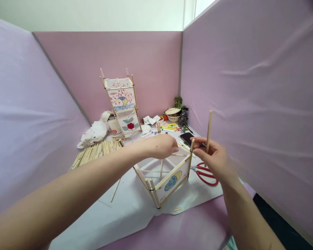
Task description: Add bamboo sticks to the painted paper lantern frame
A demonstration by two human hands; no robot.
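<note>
In the middle of the table stands a small lantern-like frame of wooden sticks with paper panels [163, 189]; its front panel bears a blue and yellow oval drawing. My left hand [165, 146] reaches across above the frame, its fingers curled closed; whether anything is in them is hidden. A wooden stick [209, 128] stands nearly upright in my right hand [215, 156]. The thumb and fingertips of that hand meet at the frame's right corner post [192, 147]. Red-handled scissors [207, 178] lie just below my right hand, partly covered by it.
A taller paper-panelled stick frame [122, 100] stands behind. Loose wooden sticks [94, 152] are piled at left beside a white plastic bag [94, 133]. A dark phone [187, 138], a yellow item [169, 126] and a lidded bowl [173, 116] sit back right. Fabric-covered partitions [250, 86] enclose the table.
</note>
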